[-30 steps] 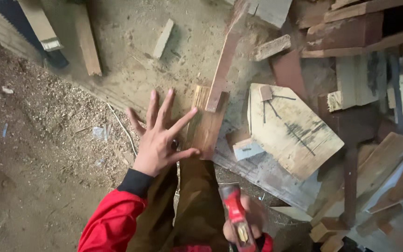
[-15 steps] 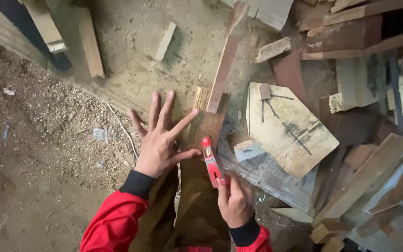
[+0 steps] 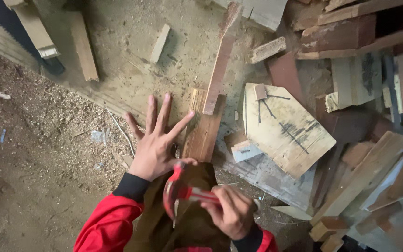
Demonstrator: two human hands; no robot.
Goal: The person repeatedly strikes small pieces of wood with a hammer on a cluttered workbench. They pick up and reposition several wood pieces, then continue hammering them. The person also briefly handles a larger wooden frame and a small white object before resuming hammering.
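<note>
Right hand [image 3: 232, 212] clenched on red hammer [image 3: 183, 193] at handle, head blurred just below plank [image 3: 204, 126]. Left hand [image 3: 157, 140] fingers splayed wide, flat just left of plank. Hammer likely head-heavy, rigid; grip best low on handle.

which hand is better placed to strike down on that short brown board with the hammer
Right, most likely. The right hand already grips the red hammer, its head just near of the short brown board. The left hand lies spread and empty beside the board, better suited to steadying.
</note>
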